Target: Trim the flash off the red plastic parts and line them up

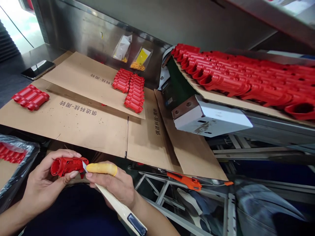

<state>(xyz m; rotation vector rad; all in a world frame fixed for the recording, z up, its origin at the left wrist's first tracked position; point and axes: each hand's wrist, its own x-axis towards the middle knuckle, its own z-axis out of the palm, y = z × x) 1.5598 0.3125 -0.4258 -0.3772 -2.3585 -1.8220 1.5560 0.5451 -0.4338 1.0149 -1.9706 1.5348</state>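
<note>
The left hand grasps a red tube in front of the cardboard. The right hand grips a knife — a yellow cot on one finger — its blade apparently touching the tube's right end. More tubes lie on the cardboard.

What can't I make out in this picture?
All in the head view:
Part of the held red piece: covered by the left hand.
Middle of the cream-handled tool: covered by the right hand.
Rest of the plastic-lined box: cut off by the left edge.
Ends of the rows of red pieces: cut off by the right edge.
Print on the yellow label: too small.
</note>
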